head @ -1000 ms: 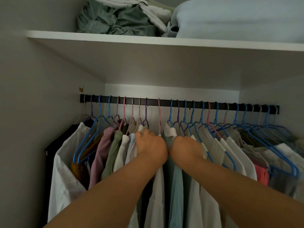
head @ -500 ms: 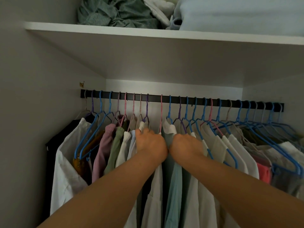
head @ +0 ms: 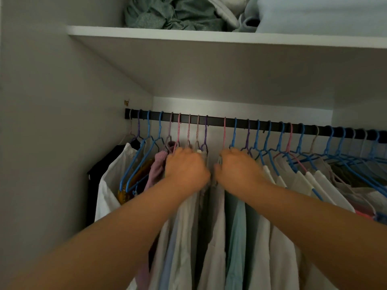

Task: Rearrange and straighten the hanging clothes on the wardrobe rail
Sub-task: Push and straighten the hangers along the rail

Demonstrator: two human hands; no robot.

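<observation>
White shelf (head: 209, 37) across top of frame: crumpled green fabric (head: 167, 15) upper centre, pale blue bedding (head: 324, 13) upper right.

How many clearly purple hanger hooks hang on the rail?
3. Left purple hook near the rail end; middle purple hook above the left hand; right purple hook above the right hand. Others may be hidden.

**Lighting and Image Quality**

Illumination is dim and cool. The brightest zone is the back wall (head: 188, 105) just above the rail (head: 272, 127); the shelf (head: 209, 37) shades its own underside. Both hands show motion blur, the left hand (head: 186, 166) and the right hand (head: 236, 166) alike. Wide-angle distortion tilts straight edges. The forearms at the lower edge are soft.
</observation>
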